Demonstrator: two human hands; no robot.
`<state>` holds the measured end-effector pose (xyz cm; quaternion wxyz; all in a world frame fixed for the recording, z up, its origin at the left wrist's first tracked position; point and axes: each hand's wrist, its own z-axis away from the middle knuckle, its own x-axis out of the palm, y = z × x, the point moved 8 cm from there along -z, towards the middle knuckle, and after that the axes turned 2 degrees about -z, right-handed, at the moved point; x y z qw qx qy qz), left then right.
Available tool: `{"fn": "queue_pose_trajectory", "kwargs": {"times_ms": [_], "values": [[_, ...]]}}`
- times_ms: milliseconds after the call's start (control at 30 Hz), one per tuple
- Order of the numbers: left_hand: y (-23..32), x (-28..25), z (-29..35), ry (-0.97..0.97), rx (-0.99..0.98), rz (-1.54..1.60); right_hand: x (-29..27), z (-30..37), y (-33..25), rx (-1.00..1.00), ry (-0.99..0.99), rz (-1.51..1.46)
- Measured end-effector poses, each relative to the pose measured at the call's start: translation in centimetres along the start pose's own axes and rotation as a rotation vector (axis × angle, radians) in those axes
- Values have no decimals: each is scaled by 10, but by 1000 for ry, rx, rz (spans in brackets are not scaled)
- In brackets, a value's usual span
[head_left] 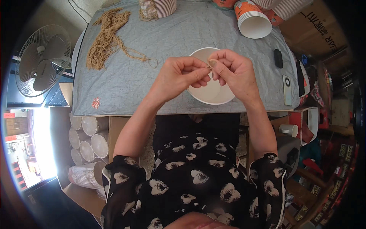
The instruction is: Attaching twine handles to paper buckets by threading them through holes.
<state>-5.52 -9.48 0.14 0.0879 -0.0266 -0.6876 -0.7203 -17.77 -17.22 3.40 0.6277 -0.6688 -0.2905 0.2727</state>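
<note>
Over a white paper bucket (212, 96), my left hand (181, 76) and my right hand (236, 74) meet with their fingertips pinched together. A thin tan bit, like the end of a piece of twine (209, 68), shows between them; most of it is hidden by the fingers. The bucket stands with its mouth up near the table's front edge, partly covered by both hands. To the far left lies a loose bundle of tan twine (108, 38), with a few strands trailing right toward my left hand.
At the back stand a stack of white buckets (164, 8) with twine on it and orange-patterned buckets (254, 23). A phone (287, 90) and a black object (278, 58) lie on the right. A fan (43, 61) stands left; wrapped cylinders (89, 147) fill a box below.
</note>
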Motion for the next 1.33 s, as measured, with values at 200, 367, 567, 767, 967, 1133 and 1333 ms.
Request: {"fn": "queue_pose_trajectory", "kwargs": {"times_ms": [200, 367, 567, 767, 967, 1133, 1333], "values": [[10, -15, 4, 27, 104, -350, -7, 2, 6, 30, -151, 355], [33, -20, 24, 39, 463, -807, -30, 5, -16, -307, 91, 265], [10, -16, 33, -113, 360, -693, -78, -2, -20, -344, 355, 38], [-1, -2, 34, -160, 249, -640, -52, -31, -30, -275, 221, -50], [-20, -37, 45, 200, 301, -308, -5, -23, -52, -402, 70, 7], [-32, -56, 59, 355, 238, 342, -69, 11, 4, -331, 207, -79], [-29, -31, 66, 244, 240, 749, -26, 48, 23, -352, 85, -247]]}}
